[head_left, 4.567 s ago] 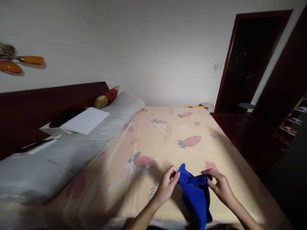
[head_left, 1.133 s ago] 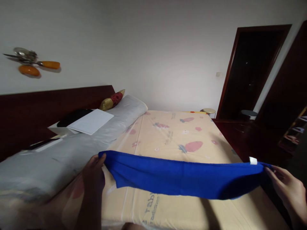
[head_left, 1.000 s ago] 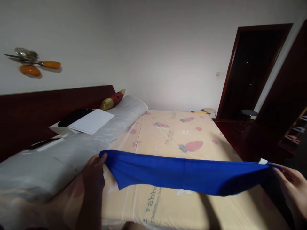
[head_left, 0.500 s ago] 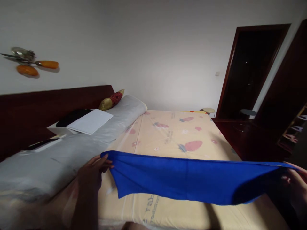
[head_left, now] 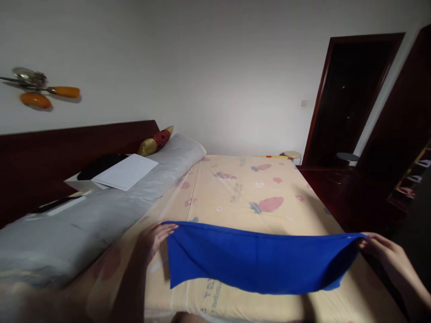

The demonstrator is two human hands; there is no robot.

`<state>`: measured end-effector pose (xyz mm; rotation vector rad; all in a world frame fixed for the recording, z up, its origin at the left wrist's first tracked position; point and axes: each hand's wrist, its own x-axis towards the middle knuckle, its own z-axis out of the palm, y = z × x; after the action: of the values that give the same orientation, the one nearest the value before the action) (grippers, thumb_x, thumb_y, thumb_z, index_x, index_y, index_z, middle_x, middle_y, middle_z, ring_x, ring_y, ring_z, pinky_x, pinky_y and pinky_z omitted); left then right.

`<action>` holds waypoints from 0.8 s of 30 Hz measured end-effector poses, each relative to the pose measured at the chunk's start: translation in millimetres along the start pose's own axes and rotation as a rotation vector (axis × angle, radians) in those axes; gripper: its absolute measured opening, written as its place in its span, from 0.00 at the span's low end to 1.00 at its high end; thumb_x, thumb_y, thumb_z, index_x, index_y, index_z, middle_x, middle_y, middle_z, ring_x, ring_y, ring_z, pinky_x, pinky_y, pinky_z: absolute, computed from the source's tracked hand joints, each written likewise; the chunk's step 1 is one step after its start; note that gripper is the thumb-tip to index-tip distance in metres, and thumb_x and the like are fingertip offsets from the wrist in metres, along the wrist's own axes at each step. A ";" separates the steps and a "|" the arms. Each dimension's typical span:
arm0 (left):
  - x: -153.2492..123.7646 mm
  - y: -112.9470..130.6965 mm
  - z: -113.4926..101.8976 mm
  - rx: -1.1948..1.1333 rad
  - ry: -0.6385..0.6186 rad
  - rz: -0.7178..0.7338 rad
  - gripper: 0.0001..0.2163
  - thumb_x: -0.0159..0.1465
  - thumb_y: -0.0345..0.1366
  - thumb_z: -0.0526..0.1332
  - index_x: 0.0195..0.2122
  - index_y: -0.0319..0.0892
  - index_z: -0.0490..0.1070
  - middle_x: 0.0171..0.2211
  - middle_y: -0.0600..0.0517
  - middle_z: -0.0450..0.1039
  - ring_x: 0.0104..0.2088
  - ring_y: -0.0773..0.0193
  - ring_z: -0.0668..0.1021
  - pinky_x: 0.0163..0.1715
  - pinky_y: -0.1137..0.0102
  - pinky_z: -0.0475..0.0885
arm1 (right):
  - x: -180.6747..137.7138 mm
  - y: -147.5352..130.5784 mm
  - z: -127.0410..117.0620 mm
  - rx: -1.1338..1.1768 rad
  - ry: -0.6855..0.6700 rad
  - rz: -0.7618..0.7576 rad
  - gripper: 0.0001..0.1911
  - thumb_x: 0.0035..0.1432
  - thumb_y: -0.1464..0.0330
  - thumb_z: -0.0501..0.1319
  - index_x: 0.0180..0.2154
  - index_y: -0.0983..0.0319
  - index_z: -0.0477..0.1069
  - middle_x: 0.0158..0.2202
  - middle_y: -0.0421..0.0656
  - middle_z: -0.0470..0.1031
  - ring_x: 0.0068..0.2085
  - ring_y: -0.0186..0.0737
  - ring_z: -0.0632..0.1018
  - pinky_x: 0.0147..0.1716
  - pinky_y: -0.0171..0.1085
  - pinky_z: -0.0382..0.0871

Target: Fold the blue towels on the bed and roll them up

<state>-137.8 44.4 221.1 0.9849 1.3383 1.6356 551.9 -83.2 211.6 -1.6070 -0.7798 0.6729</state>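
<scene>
A bright blue towel [head_left: 256,260] hangs stretched wide just above the near part of the bed. My left hand [head_left: 153,237] pinches its left top corner. My right hand [head_left: 382,253] pinches its right top corner near the bed's right edge. The cloth sags a little in the middle, and its lower edge hangs close to the sheet.
The bed [head_left: 242,188] has a cream sheet with a strawberry print. A long grey bolster [head_left: 101,206] lies along the left, with a white box [head_left: 114,172] on it. Dark wooden furniture [head_left: 350,197] and a doorway [head_left: 350,98] stand to the right.
The bunched towel has been spread out between my hands. In the last half second both hands came inward and lower, bringing the towel down toward the sheet.
</scene>
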 end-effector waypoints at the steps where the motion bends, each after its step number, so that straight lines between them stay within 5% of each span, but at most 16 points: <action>1: 0.9 -6.3 7.5 -0.024 0.007 -0.082 0.06 0.53 0.37 0.62 0.25 0.39 0.71 0.26 0.43 0.78 0.32 0.52 0.81 0.37 0.61 0.78 | 8.0 10.9 5.2 0.011 -0.052 -0.004 0.20 0.37 0.53 0.68 0.30 0.60 0.77 0.27 0.45 0.79 0.32 0.48 0.80 0.30 0.39 0.74; 3: 5.1 -17.7 24.3 -0.056 0.035 -0.206 0.05 0.54 0.35 0.61 0.24 0.39 0.71 0.25 0.46 0.77 0.29 0.56 0.81 0.33 0.65 0.78 | 25.3 29.8 17.9 0.008 -0.118 0.003 0.20 0.35 0.53 0.69 0.29 0.61 0.76 0.25 0.44 0.79 0.32 0.48 0.80 0.28 0.39 0.74; 6: 21.3 -25.6 51.4 -0.072 0.057 -0.206 0.02 0.54 0.31 0.63 0.26 0.39 0.72 0.23 0.51 0.74 0.24 0.62 0.78 0.28 0.70 0.77 | 50.5 36.5 39.1 0.072 -0.132 -0.027 0.20 0.32 0.56 0.71 0.28 0.62 0.75 0.25 0.44 0.79 0.28 0.45 0.79 0.26 0.38 0.73; 12: 75.9 4.9 87.6 -0.167 0.091 -0.065 0.06 0.53 0.22 0.61 0.27 0.39 0.70 0.28 0.54 0.74 0.30 0.69 0.77 0.35 0.75 0.75 | 85.2 -8.3 57.9 0.290 0.033 -0.242 0.24 0.38 0.53 0.69 0.37 0.59 0.71 0.33 0.39 0.77 0.37 0.41 0.79 0.40 0.39 0.75; 17: 82.1 11.3 76.5 -0.151 0.048 -0.051 0.08 0.53 0.24 0.63 0.33 0.40 0.71 0.31 0.54 0.75 0.33 0.68 0.78 0.34 0.76 0.73 | 92.3 -0.7 49.4 0.292 0.019 -0.276 0.25 0.38 0.53 0.69 0.37 0.60 0.72 0.35 0.39 0.77 0.40 0.42 0.79 0.45 0.40 0.73; 24: 18.8 -69.7 35.4 0.097 0.062 -0.271 0.10 0.44 0.24 0.69 0.24 0.41 0.69 0.21 0.55 0.72 0.25 0.62 0.78 0.26 0.72 0.72 | 67.3 81.0 50.4 -0.009 -0.171 -0.069 0.20 0.32 0.55 0.69 0.29 0.61 0.79 0.26 0.44 0.80 0.30 0.46 0.80 0.27 0.38 0.71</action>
<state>-105.7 84.2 159.0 0.7741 1.5323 1.4175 564.0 -8.5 122.6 -1.5371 -0.9602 0.7644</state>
